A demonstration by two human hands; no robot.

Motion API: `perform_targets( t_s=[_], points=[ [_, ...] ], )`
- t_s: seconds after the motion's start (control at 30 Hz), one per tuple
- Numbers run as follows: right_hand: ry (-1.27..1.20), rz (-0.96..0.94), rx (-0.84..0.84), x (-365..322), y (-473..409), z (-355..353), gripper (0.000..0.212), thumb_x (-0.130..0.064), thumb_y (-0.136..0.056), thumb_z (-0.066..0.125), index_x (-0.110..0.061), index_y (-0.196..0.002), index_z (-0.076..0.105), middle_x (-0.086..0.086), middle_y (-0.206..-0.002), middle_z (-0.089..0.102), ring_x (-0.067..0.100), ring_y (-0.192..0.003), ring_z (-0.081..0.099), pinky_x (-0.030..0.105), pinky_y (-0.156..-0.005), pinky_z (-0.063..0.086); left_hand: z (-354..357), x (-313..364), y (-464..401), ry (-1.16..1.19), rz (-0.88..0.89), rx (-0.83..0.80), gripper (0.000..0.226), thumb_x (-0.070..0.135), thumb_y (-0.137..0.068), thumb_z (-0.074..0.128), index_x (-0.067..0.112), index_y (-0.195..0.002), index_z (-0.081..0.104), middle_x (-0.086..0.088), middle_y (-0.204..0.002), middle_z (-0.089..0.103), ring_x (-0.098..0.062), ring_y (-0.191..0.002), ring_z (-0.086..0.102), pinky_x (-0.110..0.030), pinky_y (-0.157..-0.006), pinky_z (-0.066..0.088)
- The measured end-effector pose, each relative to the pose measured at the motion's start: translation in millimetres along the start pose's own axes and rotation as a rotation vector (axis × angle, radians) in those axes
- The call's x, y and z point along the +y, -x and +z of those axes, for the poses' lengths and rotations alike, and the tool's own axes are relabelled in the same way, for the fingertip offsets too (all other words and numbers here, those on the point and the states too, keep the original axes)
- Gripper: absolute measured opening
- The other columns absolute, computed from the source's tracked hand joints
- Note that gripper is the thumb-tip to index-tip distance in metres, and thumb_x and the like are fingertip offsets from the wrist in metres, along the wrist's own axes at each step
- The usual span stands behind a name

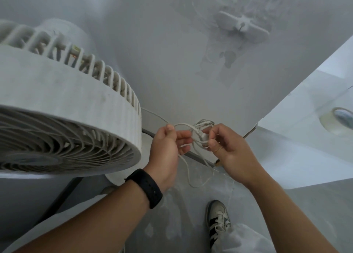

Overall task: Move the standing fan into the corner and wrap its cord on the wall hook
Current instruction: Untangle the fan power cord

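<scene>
The white standing fan (pixel 63 107) fills the left side, its round head tilted toward me, close to the white wall. Its white cord (pixel 198 132) is gathered in a small coil between my two hands, with a loop hanging down below them. My left hand (pixel 166 149), with a black wristband, pinches one strand of the cord. My right hand (pixel 227 147) grips the coil and the plug end. A white wall hook (pixel 242 24) is fixed high on the wall, above and to the right of my hands.
A white ledge (pixel 305 119) runs along the right with a roll of tape (pixel 338 120) on it. The fan's round base (pixel 122 174) and dark pole stand on the grey floor below. My shoe (pixel 217 222) is at the bottom right.
</scene>
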State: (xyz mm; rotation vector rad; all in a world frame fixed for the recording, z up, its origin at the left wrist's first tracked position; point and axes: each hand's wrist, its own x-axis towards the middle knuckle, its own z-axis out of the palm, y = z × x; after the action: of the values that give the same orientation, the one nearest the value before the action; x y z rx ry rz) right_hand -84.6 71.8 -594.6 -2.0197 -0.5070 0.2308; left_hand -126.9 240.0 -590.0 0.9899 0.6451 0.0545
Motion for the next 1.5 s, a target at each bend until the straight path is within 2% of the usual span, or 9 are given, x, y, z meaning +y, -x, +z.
perform_targets(
  t_s=[0.3,0.57,0.73,0.87,1.0,1.17,1.3,1.37,1.5],
  points=[
    [0.278,0.206,0.130,8,-6,3,0.014,-0.008,-0.094,0.066,-0.022,-0.090,0.064,-0.006,-0.081,0.066,0.009,-0.072,0.062,0.016,-0.063,0.048,-3,12,-4,0.221,-0.001,-0.078,0.030,0.025,-0.114,0.033,0.018,-0.095,0.055,0.002,-0.084,0.076,-0.016,-0.079,0.066,-0.030,-0.073,0.050],
    [0.199,0.202,-0.062,-7,-1,4,0.044,-0.024,-0.097,0.065,-0.040,-0.137,0.058,-0.022,-0.139,0.053,0.000,-0.110,0.059,0.012,-0.085,0.045,0,4,0,0.009,0.142,-0.089,0.025,0.025,-0.112,0.041,0.014,-0.099,0.058,0.000,-0.087,0.074,-0.015,-0.075,0.066,-0.031,-0.072,0.051],
    [-0.646,0.392,-0.036,-27,-5,-2,0.035,-0.027,-0.109,0.041,-0.016,-0.125,0.070,0.012,-0.108,0.075,0.024,-0.081,0.068,0.035,-0.072,0.055,-7,-2,-7,-0.210,0.244,-0.069,0.019,0.027,-0.108,0.053,0.017,-0.094,0.061,0.008,-0.070,0.064,-0.011,-0.065,0.055,-0.026,-0.065,0.048],
    [-0.614,0.396,-0.104,-24,-3,-4,0.036,-0.035,-0.097,0.060,-0.010,-0.120,0.073,0.009,-0.080,0.065,0.015,-0.061,0.050,0.024,-0.051,0.041,-10,-8,-10,-0.371,0.335,-0.123,0.016,0.028,-0.105,0.060,0.019,-0.092,0.062,0.009,-0.067,0.065,-0.011,-0.062,0.052,-0.027,-0.064,0.046],
    [-0.498,0.259,0.248,-15,-6,-7,0.018,-0.018,-0.103,0.058,-0.013,-0.102,0.076,-0.002,-0.070,0.055,0.011,-0.059,0.039,0.022,-0.052,0.032,-12,-7,-6,-0.581,0.348,-0.277,0.025,0.041,-0.103,0.059,0.017,-0.097,0.065,0.005,-0.066,0.066,-0.011,-0.061,0.056,-0.027,-0.062,0.048],
    [-0.537,0.506,0.766,-6,-11,-33,0.019,-0.025,-0.105,0.055,-0.022,-0.100,0.073,-0.004,-0.082,0.062,0.012,-0.069,0.052,0.025,-0.066,0.042,-21,-18,-7,-1.061,0.280,-0.383,0.049,0.050,-0.108,0.043,0.019,-0.078,0.065,0.005,-0.060,0.057,-0.008,-0.053,0.052,-0.035,-0.062,0.048],
    [0.284,0.628,0.462,6,-3,-30,0.045,-0.034,-0.101,0.054,-0.038,-0.145,0.052,-0.002,-0.134,0.055,0.019,-0.118,0.052,0.035,-0.103,0.038,-20,-17,-11,-0.976,0.360,-0.306,0.048,0.044,-0.110,0.043,0.015,-0.075,0.060,0.014,-0.051,0.047,-0.003,-0.048,0.043,-0.019,-0.052,0.032],
    [0.560,0.423,0.248,2,0,-21,0.052,-0.039,-0.098,0.058,-0.049,-0.147,0.045,-0.008,-0.149,0.039,0.024,-0.137,0.033,0.042,-0.111,0.022,-19,-16,-8,-1.055,0.435,-0.408,0.044,0.043,-0.109,0.044,0.016,-0.082,0.065,0.022,-0.054,0.052,0.000,-0.052,0.047,-0.018,-0.053,0.032],
    [0.341,0.107,-0.078,-1,1,-4,0.019,-0.041,-0.103,0.055,-0.042,-0.103,0.074,-0.022,-0.107,0.068,0.005,-0.116,0.053,0.032,-0.103,0.031,-17,-20,-1,-1.126,0.454,-0.540,0.030,0.031,-0.109,0.051,0.016,-0.095,0.072,0.033,-0.063,0.058,0.009,-0.060,0.053,-0.016,-0.058,0.032]
  ],
)
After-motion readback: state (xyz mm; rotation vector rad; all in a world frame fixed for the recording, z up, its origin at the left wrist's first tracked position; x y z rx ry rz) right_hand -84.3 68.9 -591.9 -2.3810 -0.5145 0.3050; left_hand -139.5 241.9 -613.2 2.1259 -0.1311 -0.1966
